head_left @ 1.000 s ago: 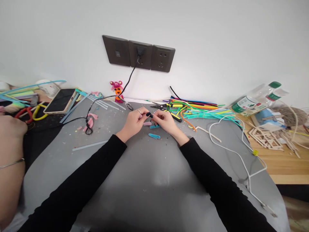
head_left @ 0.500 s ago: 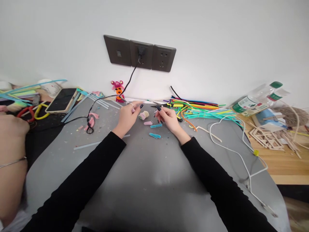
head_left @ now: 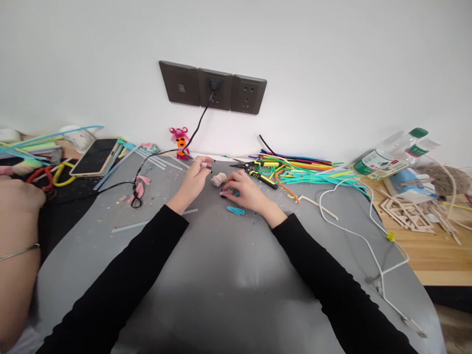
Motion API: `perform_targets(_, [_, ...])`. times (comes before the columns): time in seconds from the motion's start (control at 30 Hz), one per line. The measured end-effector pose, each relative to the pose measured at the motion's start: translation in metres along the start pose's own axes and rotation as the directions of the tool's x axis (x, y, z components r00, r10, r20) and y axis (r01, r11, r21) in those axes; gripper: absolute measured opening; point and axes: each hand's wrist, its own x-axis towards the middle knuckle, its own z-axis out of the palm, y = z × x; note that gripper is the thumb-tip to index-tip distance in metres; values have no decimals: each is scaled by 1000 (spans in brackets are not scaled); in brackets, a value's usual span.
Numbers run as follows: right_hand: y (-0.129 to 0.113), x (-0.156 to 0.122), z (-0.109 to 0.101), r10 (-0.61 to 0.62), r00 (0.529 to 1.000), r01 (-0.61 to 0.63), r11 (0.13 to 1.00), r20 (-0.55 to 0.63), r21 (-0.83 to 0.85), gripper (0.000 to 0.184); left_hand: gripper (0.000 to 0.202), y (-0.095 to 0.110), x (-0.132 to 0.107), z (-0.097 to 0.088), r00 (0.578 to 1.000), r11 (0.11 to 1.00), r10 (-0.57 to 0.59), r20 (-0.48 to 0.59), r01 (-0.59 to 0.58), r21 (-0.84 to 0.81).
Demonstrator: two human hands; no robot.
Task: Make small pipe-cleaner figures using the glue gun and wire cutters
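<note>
My left hand (head_left: 193, 179) rests on the grey mat (head_left: 221, 275), its thumb and forefinger pinched on a small pink piece near the black cable. A little rolled pastel bundle (head_left: 218, 179) lies between my hands. My right hand (head_left: 246, 192) lies palm down on the mat. Its bent fingers close on a short pink fuzzy piece (head_left: 224, 193) and cover a blue piece beside it. Another blue fuzzy piece (head_left: 236, 211) lies loose just in front of that hand. Yellow-and-black pliers (head_left: 260, 175) lie just behind my right hand.
A heap of coloured pipe cleaners (head_left: 306, 169) runs along the wall to the right. A black cable (head_left: 162, 150) drops from the wall socket (head_left: 214, 91). A phone (head_left: 94, 155) lies at left, a white cable (head_left: 354, 228) and wooden parts (head_left: 409, 211) at right. Another person's arm (head_left: 16, 241) is at the left edge.
My hands have parted and lowered. The left hand went toward the black cable. The right hand came down flat onto the pink and blue pieces. The rolled bundle now lies on the mat.
</note>
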Motion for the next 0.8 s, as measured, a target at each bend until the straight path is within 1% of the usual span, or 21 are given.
perform_targets(0.1, [0, 1, 1, -3, 1000, 3, 1000, 5, -4, 11, 19, -4, 0, 3, 998, 998, 55, 8, -55, -30])
perform_targets(0.17, [-1, 2, 0, 7, 1000, -6, 1000, -28, 18, 10, 22, -5, 0, 5, 997, 992, 72, 29, -68, -107])
perform_targets(0.27, [-2, 3, -2, 38, 988, -25, 996, -147, 89, 9, 26, -3, -1, 5, 997, 970, 46, 57, -31, -241])
perform_targets(0.37, [-2, 3, -3, 86, 969, -55, 989, -231, 139, 10, 24, 5, -2, 3, 996, 961, 28, 80, -5, -275])
perform_targets(0.43, [0, 3, -3, 131, 961, -93, 982, -244, 162, 9, 25, 12, -3, 1, 993, 957, 16, 113, 17, -290])
perform_targets(0.57, [4, 2, -1, 198, 950, -150, 968, -242, 203, 12, 34, 22, -6, 0, 983, 922, -12, 184, 82, -379])
perform_targets(0.7, [5, 3, 0, 239, 939, -182, 955, -247, 233, 12, 40, 24, -8, 4, 967, 895, -41, 253, 148, -420])
perform_targets(0.8, [6, 3, 0, 274, 918, -202, 945, -285, 258, 11, 38, 23, -9, 6, 962, 896, -38, 269, 152, -417])
